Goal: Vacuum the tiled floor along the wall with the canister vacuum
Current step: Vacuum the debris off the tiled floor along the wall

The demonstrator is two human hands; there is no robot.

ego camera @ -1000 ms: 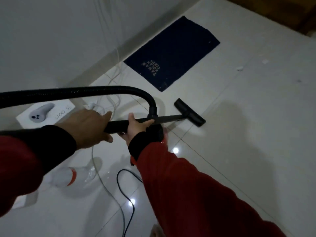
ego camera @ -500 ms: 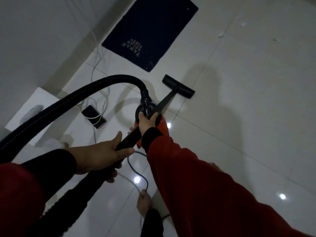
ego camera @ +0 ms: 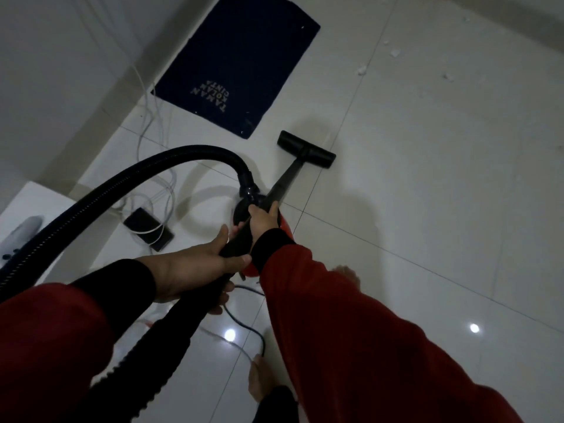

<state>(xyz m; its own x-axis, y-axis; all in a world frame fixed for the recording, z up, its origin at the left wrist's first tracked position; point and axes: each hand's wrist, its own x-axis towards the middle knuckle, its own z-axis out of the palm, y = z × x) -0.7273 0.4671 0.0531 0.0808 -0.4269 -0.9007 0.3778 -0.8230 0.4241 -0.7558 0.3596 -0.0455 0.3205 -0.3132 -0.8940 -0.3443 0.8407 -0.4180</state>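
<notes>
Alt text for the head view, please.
Both hands, left hand and right hand, grip a black vacuum wand whose floor nozzle rests on white tiles beside a navy mat.

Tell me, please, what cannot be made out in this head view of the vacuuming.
- Red canister: mostly hidden behind the right hand and sleeve.
- Hose: runs off the left edge, so its far end is unseen.
- Phone: too dark to read.
- White specks: too small to identify.
</notes>
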